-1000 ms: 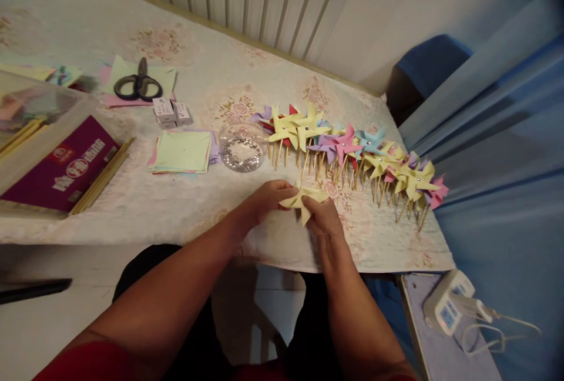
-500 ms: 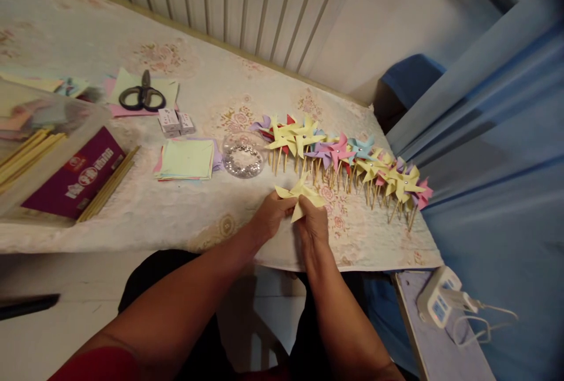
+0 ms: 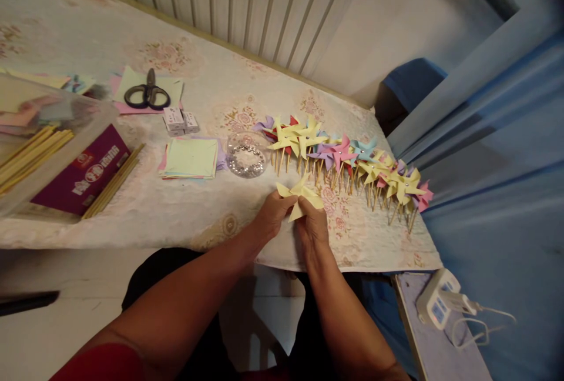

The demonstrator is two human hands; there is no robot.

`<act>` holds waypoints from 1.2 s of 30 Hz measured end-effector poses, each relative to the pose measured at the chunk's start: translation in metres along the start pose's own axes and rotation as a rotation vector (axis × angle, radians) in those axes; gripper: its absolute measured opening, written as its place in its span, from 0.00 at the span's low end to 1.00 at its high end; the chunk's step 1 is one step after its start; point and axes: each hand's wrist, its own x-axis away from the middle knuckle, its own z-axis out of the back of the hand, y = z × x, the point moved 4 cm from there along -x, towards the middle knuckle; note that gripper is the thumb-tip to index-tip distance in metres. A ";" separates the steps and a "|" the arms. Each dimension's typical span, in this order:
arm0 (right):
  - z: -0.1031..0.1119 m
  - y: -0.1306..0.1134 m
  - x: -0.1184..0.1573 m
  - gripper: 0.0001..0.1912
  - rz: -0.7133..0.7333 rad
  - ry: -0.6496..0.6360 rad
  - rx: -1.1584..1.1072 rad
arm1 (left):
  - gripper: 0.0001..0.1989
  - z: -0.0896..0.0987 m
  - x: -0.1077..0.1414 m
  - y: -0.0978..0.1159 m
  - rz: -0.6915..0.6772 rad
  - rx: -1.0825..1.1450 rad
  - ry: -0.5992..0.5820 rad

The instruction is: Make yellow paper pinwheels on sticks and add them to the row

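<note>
- A pale yellow pinwheel was held between both hands, over the near part of the flowered cloth.
- By the left hand, one side of it was pinched; the fingers beneath were mostly hidden.
- By the right hand, the other side was grasped, the thumb being pressed close to its middle.
- Beyond the right hand and off to its right, a long row of pinwheels in yellow, purple, pink, blue and red was set out on thin sticks.
- Beyond the left hand and a little to its left, a clear round dish was placed, with small shiny pieces scattered inside.
- Farther left of that hand, a paper stack was laid, topped by a pale green sheet.
- Past the stack, small white boxes were grouped near dark-handled scissors, which were rested on more sheets.
- Well left of the left hand, pale sticks were kept in a translucent box.
</note>
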 end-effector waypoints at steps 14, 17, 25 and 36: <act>0.045 -0.017 0.005 0.10 0.045 0.104 0.133 | 0.07 0.000 -0.004 0.012 0.045 -0.009 -0.022; 0.043 -0.021 0.008 0.08 0.117 0.098 0.157 | 0.06 0.000 -0.005 0.014 0.047 0.003 -0.017; 0.044 -0.019 0.006 0.10 0.149 0.079 0.190 | 0.05 0.000 -0.005 0.014 0.050 0.028 -0.034; 0.038 -0.023 0.007 0.14 0.214 -0.029 0.356 | 0.07 0.006 -0.008 0.009 -0.007 -0.065 -0.072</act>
